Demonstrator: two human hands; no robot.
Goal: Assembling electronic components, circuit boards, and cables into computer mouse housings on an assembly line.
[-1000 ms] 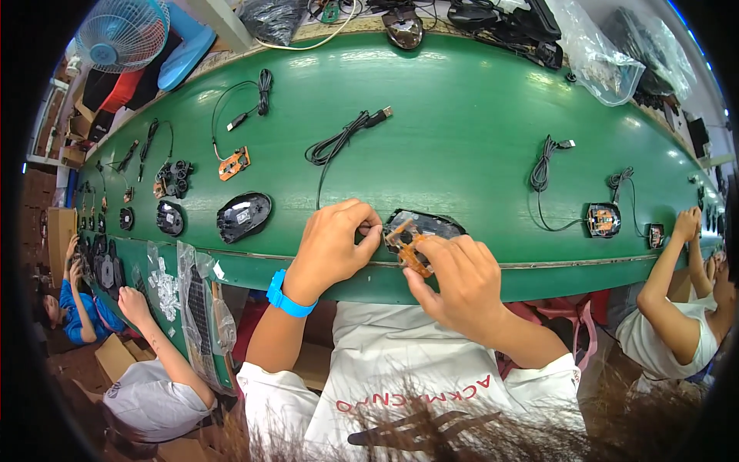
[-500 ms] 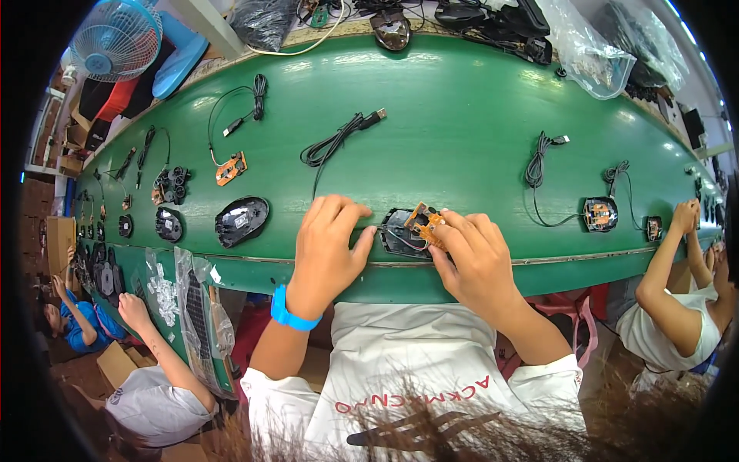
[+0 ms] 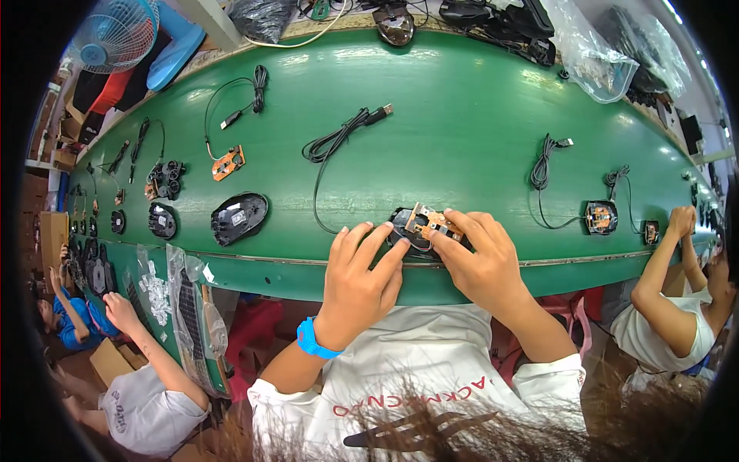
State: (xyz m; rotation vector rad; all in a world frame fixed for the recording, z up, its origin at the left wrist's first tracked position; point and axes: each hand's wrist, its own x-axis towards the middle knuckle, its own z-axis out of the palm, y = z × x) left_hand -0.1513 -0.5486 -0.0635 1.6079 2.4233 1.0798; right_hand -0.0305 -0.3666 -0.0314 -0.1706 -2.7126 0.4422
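In front of me, at the near edge of the green belt, lies a black mouse bottom shell (image 3: pixel 399 218). An orange circuit board (image 3: pixel 436 224) sits tilted over it, its right side pinched between the thumb and fingers of my right hand (image 3: pixel 486 258). My left hand (image 3: pixel 362 277), with a blue wristband, grips the shell's left edge, fingertips beside the cable's entry; what lies under them is partly hidden. From there a black USB cable (image 3: pixel 318 192) runs up to its tied bundle and plug, lying farther up the belt.
Left of me lie a mouse shell (image 3: pixel 240 219) and a circuit board (image 3: pixel 229 163) with its cable. To the right is a shell with a board fitted (image 3: pixel 600 218). Co-workers sit on both sides. Plastic bags (image 3: pixel 593 54) and a mouse (image 3: pixel 393 25) line the far edge.
My left hand has moved right, from the cable to the shell's left edge. The circuit board, still in my right hand, has turned slightly and lies lower over the shell.
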